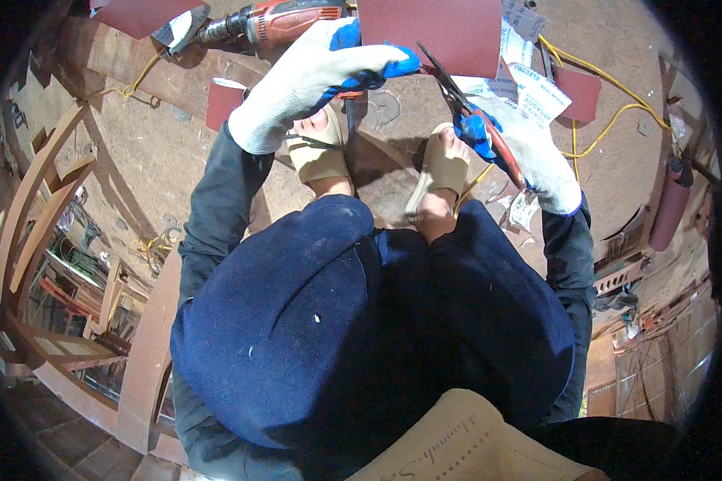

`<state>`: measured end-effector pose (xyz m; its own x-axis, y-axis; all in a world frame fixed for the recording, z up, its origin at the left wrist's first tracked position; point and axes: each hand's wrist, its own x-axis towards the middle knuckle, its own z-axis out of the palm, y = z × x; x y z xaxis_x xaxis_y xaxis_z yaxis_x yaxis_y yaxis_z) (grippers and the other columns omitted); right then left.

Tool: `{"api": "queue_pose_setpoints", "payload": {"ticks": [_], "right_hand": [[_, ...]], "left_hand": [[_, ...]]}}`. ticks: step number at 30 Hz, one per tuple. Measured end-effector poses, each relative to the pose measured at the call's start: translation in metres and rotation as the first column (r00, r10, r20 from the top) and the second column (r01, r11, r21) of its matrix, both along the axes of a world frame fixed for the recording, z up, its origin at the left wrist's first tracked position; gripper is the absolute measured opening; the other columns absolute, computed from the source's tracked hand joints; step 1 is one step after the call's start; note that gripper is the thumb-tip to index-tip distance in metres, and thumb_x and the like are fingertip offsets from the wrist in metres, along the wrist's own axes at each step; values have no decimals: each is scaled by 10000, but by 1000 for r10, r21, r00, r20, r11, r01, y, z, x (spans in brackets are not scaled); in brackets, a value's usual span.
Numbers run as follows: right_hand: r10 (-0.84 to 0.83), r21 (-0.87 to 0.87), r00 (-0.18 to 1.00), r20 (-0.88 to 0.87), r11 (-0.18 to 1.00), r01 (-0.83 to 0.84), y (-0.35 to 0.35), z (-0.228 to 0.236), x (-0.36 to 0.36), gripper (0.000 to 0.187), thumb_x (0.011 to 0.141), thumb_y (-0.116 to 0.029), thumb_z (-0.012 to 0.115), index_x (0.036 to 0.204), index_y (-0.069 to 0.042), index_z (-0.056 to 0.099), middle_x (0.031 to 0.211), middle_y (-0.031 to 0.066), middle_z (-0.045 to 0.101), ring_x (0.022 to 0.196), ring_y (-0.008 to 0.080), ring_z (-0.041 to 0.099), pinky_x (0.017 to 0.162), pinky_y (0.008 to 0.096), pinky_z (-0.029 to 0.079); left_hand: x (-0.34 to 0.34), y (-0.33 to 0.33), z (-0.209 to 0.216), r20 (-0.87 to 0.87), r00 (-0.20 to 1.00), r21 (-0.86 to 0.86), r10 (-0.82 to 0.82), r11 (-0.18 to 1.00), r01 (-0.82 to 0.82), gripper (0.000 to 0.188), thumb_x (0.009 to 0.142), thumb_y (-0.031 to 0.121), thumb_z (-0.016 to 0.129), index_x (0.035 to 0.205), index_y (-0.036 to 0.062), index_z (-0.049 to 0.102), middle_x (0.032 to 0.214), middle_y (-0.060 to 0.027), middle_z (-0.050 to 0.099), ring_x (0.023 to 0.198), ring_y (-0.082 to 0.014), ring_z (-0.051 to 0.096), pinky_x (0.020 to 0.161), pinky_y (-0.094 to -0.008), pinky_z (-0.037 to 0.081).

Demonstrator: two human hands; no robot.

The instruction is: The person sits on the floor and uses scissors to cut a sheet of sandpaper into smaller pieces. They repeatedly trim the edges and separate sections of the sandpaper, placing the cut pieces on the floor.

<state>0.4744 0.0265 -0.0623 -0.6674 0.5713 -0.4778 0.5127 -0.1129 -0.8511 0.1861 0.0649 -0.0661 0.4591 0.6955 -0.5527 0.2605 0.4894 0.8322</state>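
workshop, woodworking by the look of it. wooden frame pieces (pixel 146 361) at left; red power drill (pixel 285 26) near a scuffed, littered brown floor (pixel 618 156); yellow cord (pixel 656 114) trailing; rust-red sandpaper sheets (pixel 433 36) about, similar-coloured roll (pixel 671 204) far right.

Workspace surrounding me, viewed from above. The floor (pixel 626 172) beneath me is tan-brown and dusty, marked with darker patches. To my left are wooden frames (pixel 52 220) (the lens bends straight edges near its rim, so their curvature is uncertain), with a broad plank (pixel 148 361) close by. Dark paving (pixel 76 445), divided by joints, occupies the lower left. Strong light casts distinct shadows on the floor.
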Motion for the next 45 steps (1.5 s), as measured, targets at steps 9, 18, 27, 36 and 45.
{"api": "queue_pose_setpoints", "payload": {"ticks": [9,18,27,36,45], "right_hand": [[-148,-237,986,-74,963,127,-7,-16,6,408,920,-190,422,1259,37,415,1230,131,500,1094,185,504,899,266,415],[-181,16,983,-32,983,181,-35,-19,-9,415,915,-167,428,1293,5,397,1223,116,494,1032,182,521,862,267,423],[-494,-287,867,-65,842,458,-46,-27,-26,419,914,-165,420,1304,-12,393,1156,109,520,981,191,526,863,272,411],[-286,-339,958,-23,903,262,-31,3,-33,459,919,-192,446,1336,-45,325,1260,122,450,1119,211,469,977,292,342],[-717,-623,693,-77,577,528,-51,-27,-46,322,930,-205,429,1196,-25,454,1031,56,532,911,141,534,795,250,438]], "left_hand": [[3,1,-10,-13,1000,29,-11,1000,12,263,849,198,553,1030,22,628,929,-18,614,815,-84,560,740,-238,459],[47,-18,5,154,808,-275,569,810,-518,254,865,274,564,905,31,628,649,0,536,533,-56,468,460,-168,347],[64,-38,4,134,798,-254,588,799,-545,261,848,270,589,933,27,634,669,-28,586,545,-55,504,478,-166,375],[71,-54,3,138,751,-239,645,758,-607,247,821,241,631,885,5,668,671,-37,624,560,-59,559,493,-178,409],[69,-49,4,174,725,-345,667,731,-589,256,849,252,602,884,5,659,665,-36,617,558,-62,551,506,-186,414]]}}
